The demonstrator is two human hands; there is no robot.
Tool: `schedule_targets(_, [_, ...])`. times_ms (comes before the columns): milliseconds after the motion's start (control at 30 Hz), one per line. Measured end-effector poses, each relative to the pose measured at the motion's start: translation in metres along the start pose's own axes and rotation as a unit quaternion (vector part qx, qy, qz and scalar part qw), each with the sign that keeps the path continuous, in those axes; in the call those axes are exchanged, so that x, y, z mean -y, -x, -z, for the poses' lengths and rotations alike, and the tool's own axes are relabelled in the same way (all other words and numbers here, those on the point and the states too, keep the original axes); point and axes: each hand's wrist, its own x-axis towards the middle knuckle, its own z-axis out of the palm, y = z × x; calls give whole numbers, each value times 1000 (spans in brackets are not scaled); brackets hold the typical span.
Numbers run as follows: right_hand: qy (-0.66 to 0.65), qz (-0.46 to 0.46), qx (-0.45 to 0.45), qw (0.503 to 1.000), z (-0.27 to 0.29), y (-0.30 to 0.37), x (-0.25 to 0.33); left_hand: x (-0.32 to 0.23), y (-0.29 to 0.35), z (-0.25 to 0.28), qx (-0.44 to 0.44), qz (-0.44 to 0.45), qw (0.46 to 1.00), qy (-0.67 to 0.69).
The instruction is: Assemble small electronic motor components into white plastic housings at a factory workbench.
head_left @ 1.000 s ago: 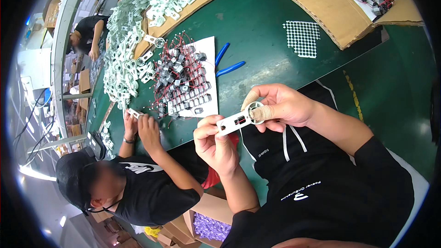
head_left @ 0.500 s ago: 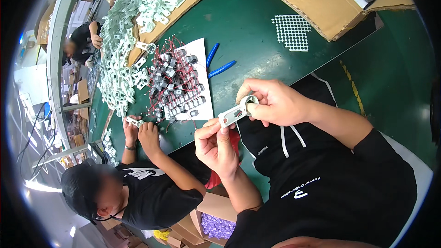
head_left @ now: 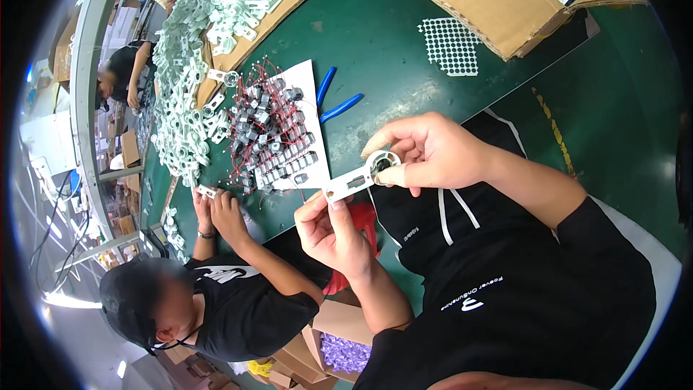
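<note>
Between my two hands is a white plastic housing [head_left: 349,185] with a round ring at one end and a slotted flat handle. My left hand [head_left: 338,240] pinches the handle's end between thumb and fingertips. On the ring end, my right hand [head_left: 444,153] is closed, its thumb and forefinger at the rim. Something dark shows inside the ring, too small to make out. Beyond my left hand, small grey motors [head_left: 268,119] with red wires lie heaped and in rows on a white sheet [head_left: 312,94].
Blue-handled pliers [head_left: 339,110] lie beside the sheet. A large pile of white housings [head_left: 184,87] covers the far left, near cardboard [head_left: 281,7]. Farther right are a sheet of round dots [head_left: 451,47] and a cardboard box [head_left: 476,0]. A co-worker's hands [head_left: 222,211] work at left.
The housing has turned so its flat face and ring opening show more. My left hand has shifted slightly left with the handle end. The table view has slid a little left.
</note>
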Motion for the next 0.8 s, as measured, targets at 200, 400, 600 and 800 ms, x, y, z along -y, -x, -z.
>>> schedule_targets(200, [107,11,-58,993,-5,1,4,-2,1,-2,6,-11,1000,-2])
schedule_targets(400, [144,-8,-52,988,-4,-2,-5,-5,-2,-2,68,-13,998,7])
schedule_targets(600, [29,-26,-21,999,3,-2,-5,-3,-6,5,22,64,997,33])
schedule_targets(800, [71,-4,-4,997,5,-2,-13,-1,-2,4,108,67,990,-53])
